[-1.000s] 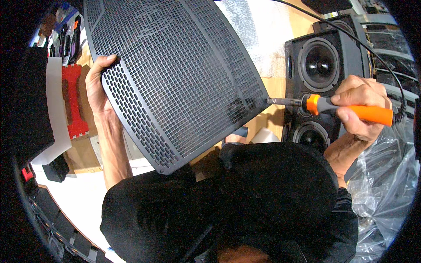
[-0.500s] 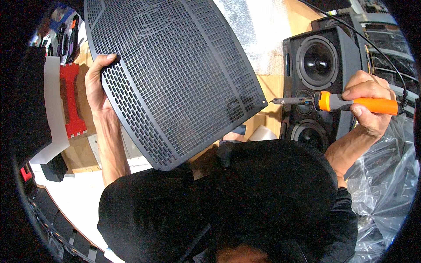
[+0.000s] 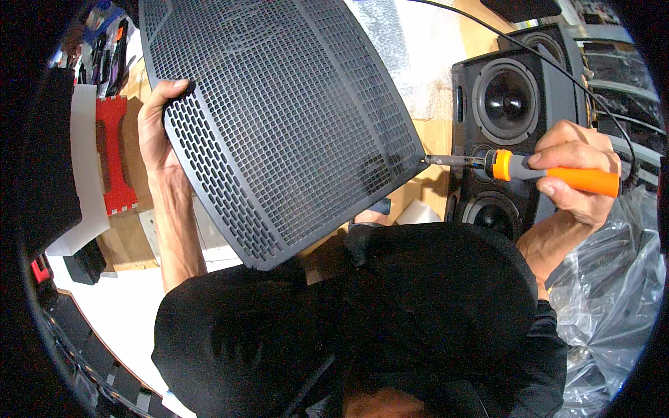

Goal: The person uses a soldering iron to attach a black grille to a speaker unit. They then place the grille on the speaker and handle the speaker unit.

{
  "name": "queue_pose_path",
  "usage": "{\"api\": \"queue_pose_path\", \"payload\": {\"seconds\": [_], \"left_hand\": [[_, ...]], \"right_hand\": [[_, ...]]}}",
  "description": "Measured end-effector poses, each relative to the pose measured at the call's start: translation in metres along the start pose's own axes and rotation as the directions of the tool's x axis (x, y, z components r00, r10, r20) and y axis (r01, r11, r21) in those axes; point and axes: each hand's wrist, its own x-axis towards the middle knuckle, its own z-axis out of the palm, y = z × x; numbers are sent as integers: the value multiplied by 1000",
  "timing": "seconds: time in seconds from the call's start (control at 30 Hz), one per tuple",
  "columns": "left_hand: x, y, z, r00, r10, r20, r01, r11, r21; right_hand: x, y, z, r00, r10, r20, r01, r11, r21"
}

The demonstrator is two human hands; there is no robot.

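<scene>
A large black perforated speaker grille [image 3: 286, 118] is held up in front of me, tilted, by its left edge. My left hand [image 3: 159, 129] is closed on that edge, thumb over the front and the other fingers hidden behind. On the right, my right hand [image 3: 577, 167] grips the orange and grey handle of a corded soldering iron [image 3: 512, 166]. The iron lies nearly level, and its tip meets the grille's lower right corner, where a small hole shows.
Black speaker cabinets [image 3: 506, 97] with exposed cones stand to the right, beside crumpled clear plastic sheeting [image 3: 606, 279]. The iron's black cord [image 3: 550, 59] arcs across the upper right. At left are a red flat piece [image 3: 117, 157], a white sheet [image 3: 83, 146] and several pens or tools [image 3: 111, 63].
My right hand has moved the soldering iron left, bringing its tip from just beside the grille onto the corner. The grille has shifted only slightly, and my left hand keeps its hold.
</scene>
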Motion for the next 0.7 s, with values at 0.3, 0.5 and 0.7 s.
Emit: {"api": "queue_pose_path", "payload": {"seconds": [0.3, 0.5, 0.7], "left_hand": [[-3, -1, 5, 1000, 13, -12, -13, 1000, 21], [-7, 3, 0, 999, -30, 45, 29, 999, 18], [7, -3, -2, 999, -21, -33, 23, 999, 48]], "right_hand": [[6, -11, -2, 993, -35, 111, 54, 983, -173], [0, -7, -12, 996, -73, 52, 78, 991, -110], [-5, 20, -16, 964, -218, -150, 240, 959, 149]]}}
